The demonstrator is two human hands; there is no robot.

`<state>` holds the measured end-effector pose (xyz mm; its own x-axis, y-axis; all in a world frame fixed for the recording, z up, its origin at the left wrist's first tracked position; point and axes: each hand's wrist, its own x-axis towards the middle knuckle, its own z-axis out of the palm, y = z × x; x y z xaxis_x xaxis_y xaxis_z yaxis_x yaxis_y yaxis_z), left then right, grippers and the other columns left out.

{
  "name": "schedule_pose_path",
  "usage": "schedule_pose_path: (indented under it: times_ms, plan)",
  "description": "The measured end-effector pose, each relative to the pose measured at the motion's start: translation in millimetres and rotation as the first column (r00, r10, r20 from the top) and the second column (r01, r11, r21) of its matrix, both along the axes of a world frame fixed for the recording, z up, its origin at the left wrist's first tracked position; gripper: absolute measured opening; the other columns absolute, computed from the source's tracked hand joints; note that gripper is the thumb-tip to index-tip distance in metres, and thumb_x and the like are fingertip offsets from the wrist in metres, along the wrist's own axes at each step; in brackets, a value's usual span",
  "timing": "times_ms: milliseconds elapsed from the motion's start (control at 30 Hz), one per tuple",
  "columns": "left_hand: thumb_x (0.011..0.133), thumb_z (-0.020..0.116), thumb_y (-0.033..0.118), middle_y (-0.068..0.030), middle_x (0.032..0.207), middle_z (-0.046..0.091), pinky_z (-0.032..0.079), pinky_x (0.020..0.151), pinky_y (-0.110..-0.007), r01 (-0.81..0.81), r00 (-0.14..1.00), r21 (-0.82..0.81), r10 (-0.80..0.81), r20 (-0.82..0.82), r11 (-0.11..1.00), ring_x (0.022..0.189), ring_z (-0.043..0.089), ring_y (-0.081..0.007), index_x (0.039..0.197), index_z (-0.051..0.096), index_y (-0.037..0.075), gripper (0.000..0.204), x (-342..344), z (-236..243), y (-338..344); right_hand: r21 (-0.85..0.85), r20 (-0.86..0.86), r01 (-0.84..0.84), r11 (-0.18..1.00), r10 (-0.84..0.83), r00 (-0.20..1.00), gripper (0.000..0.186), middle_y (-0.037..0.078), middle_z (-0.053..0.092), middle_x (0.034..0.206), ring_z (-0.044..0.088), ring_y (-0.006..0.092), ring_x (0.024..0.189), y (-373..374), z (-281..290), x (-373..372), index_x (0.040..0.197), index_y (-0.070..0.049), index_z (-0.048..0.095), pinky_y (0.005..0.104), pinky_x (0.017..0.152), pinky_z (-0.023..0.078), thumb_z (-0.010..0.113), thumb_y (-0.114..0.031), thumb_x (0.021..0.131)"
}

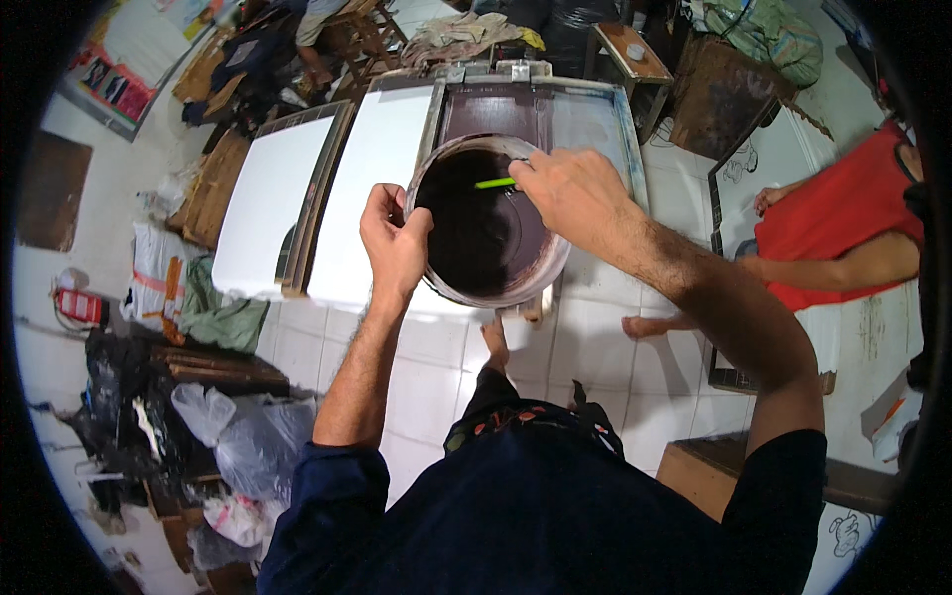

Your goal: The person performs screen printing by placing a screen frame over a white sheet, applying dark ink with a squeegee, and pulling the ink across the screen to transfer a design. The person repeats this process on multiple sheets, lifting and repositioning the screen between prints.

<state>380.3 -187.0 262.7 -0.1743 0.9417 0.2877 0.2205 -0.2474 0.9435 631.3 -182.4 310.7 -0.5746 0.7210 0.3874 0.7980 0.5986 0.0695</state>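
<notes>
My left hand (395, 238) grips the left rim of a round bucket (543, 273) with a pale, stained wall, its thumb pressed over the edge. Dark ink or paint (471, 223) lies inside, in deep shadow. Over the far right rim, my right hand (575, 193) is closed on a bright green stick-like tool (494, 183), which reaches into the bucket; its lower end cannot be made out. Behind the bucket lies a screen-printing frame (496, 114) with a dark, ink-smeared mesh, on a white-topped board (382, 149).
Another white board (268, 198) stands to the left. At the right, a person in red (843, 218) is beside a white panel (783, 149). Plastic bags (248, 436) are piled at the lower left, and a wooden stool (635, 55) stands at the back. A cardboard box (699, 476) sits at the lower right.
</notes>
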Motion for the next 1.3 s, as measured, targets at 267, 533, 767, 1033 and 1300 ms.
schedule_pose_path:
  times_ms: [267,533,767,1033,1300]
  plan:
    - [0.076,0.062,0.002,-0.0003,0.072,0.045,0.036,0.057,-0.027,0.025,0.995,0.086,-0.016,-0.102,0.996,0.065,0.040,-0.0098,0.086,0.047,0.004,0.018,-6,-7,173,-0.526,-0.216,0.214,0.823,-0.373,0.902,0.020,0.019,0.070,0.076,0.070,0.0417,0.074,131,-29,-1,0.088,-0.006,0.074,0.0523,0.071,0.055,0.069,-0.025,0.093]
    - [0.075,0.063,0.004,-0.0040,0.070,0.046,0.041,0.059,-0.029,-0.015,0.969,0.122,0.044,-0.243,0.992,0.064,0.043,-0.0131,0.092,0.050,0.001,0.022,18,-17,238,-0.738,-0.497,0.034,0.674,-0.577,0.649,0.034,0.010,0.058,0.060,0.054,0.0183,0.058,186,-110,2,0.079,0.000,0.070,0.0360,0.059,0.044,0.068,-0.028,0.098]
    - [0.078,0.063,0.003,0.0002,0.075,0.046,0.036,0.057,-0.027,-0.093,0.989,0.049,0.098,-0.111,0.994,0.065,0.040,-0.0087,0.091,0.050,0.001,0.018,18,-44,257,-0.866,-0.493,-0.171,0.469,-0.749,0.443,0.037,0.003,0.062,0.070,0.054,0.0105,0.064,199,-145,21,0.088,0.001,0.074,0.0292,0.059,0.043,0.070,-0.035,0.100]
    - [0.079,0.063,0.002,0.0000,0.074,0.047,0.039,0.058,-0.026,-0.259,0.962,0.065,0.263,-0.076,0.964,0.065,0.042,-0.0092,0.086,0.050,0.003,0.015,-12,-70,269,-0.861,-0.509,-0.260,0.438,-0.766,0.393,0.042,-0.002,0.058,0.069,0.045,0.0066,0.059,205,-104,76,0.089,0.001,0.072,0.0251,0.053,0.034,0.068,-0.039,0.099]
    - [0.077,0.063,0.002,-0.0017,0.075,0.048,0.041,0.061,-0.026,-0.429,0.903,0.071,0.430,-0.008,0.901,0.067,0.045,-0.0106,0.084,0.050,0.002,0.015,-55,-68,270,-0.844,-0.530,-0.306,0.442,-0.778,0.338,0.035,-0.008,0.045,0.060,0.032,0.0016,0.048,189,-124,129,0.083,-0.005,0.066,0.0228,0.044,0.022,0.066,-0.035,0.102]
